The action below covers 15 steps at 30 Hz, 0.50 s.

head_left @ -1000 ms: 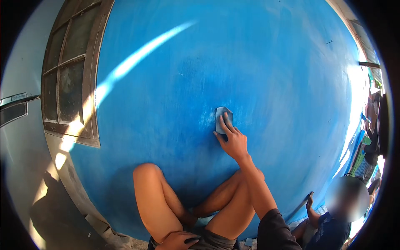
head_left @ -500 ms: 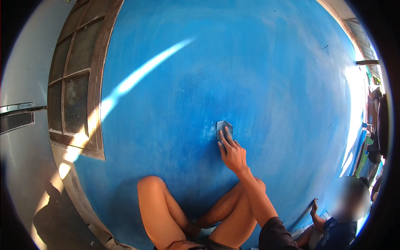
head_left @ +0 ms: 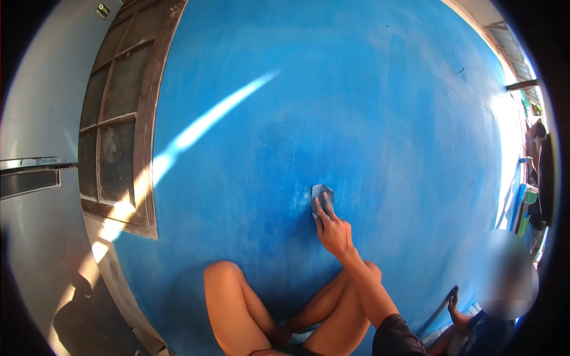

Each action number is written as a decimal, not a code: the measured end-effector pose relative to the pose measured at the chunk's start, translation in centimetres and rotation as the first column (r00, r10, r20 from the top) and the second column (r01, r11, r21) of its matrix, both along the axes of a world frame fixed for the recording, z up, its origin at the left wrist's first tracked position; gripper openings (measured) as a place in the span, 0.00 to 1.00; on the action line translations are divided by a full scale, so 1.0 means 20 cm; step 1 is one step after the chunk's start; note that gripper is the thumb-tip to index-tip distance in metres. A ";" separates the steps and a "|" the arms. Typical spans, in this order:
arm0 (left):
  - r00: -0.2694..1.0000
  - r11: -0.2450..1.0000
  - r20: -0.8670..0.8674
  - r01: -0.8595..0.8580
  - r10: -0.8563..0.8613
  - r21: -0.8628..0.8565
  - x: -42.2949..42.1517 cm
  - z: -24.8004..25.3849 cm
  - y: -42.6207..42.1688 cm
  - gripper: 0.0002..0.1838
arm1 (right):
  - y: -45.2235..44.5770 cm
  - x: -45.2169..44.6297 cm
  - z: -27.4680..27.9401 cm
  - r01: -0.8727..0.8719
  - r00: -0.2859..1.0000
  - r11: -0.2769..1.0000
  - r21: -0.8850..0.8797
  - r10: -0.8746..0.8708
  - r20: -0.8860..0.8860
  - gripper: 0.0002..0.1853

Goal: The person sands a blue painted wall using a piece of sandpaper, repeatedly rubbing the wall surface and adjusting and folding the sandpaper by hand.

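Observation:
My right hand (head_left: 333,228) presses a folded grey piece of sandpaper (head_left: 323,191) flat against the blue wall (head_left: 249,196). Its fingers lie over the sheet, whose upper edge shows above them. Pale scuffed marks show on the paint around the sheet. Of my left hand (head_left: 265,353), only a sliver seems to show at the bottom edge, by my lap; its fingers are hidden. My bent knees (head_left: 222,273) are spread in front of the wall.
A wooden-framed window (head_left: 119,130) is at the left, beside a grey door with a handle (head_left: 32,172). At lower right another person's hand (head_left: 456,308) touches the wall. A nail (head_left: 460,71) sticks out at upper right, and sunlight streaks the wall.
The view has shifted slightly, so the wall and window sit lower and further right. My right hand stays on the sandpaper against the wall. My left hand has mostly dropped out of view.

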State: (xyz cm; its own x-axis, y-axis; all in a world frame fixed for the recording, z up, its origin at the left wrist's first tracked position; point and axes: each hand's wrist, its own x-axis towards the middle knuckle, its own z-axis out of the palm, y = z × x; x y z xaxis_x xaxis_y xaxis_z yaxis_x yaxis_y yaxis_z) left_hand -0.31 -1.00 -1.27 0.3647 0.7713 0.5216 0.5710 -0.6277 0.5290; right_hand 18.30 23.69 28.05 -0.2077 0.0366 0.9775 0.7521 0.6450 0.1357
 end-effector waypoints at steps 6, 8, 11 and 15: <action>1.000 1.000 -0.007 0.013 -0.013 -0.012 0.00 0.00 0.01 0.14 | -0.07 0.00 0.03 0.096 0.995 0.995 -0.004 -0.096 0.000 0.19; 1.000 1.000 -0.003 -0.013 0.013 0.011 -0.01 -0.09 0.04 0.14 | -0.05 0.01 0.03 0.080 0.997 0.997 0.011 -0.080 -0.004 0.17; 0.999 0.998 -0.020 -0.046 0.047 0.032 -0.02 -0.11 0.05 0.14 | -0.02 0.05 0.03 0.042 0.999 0.997 0.062 -0.041 -0.023 0.14; 0.999 0.998 -0.006 -0.044 0.044 0.040 -0.01 -0.12 0.05 0.15 | -0.09 0.03 0.05 0.132 0.991 0.989 0.066 -0.130 -0.035 0.10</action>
State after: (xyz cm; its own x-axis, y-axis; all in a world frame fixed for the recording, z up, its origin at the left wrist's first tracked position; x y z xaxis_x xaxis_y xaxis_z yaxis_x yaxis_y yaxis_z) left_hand -0.57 0.01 -3.70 0.3349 0.7654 0.5495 0.6021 -0.6224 0.5000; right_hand 18.84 21.96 29.15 -0.1755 -0.0054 0.9845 0.8341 0.5304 0.1516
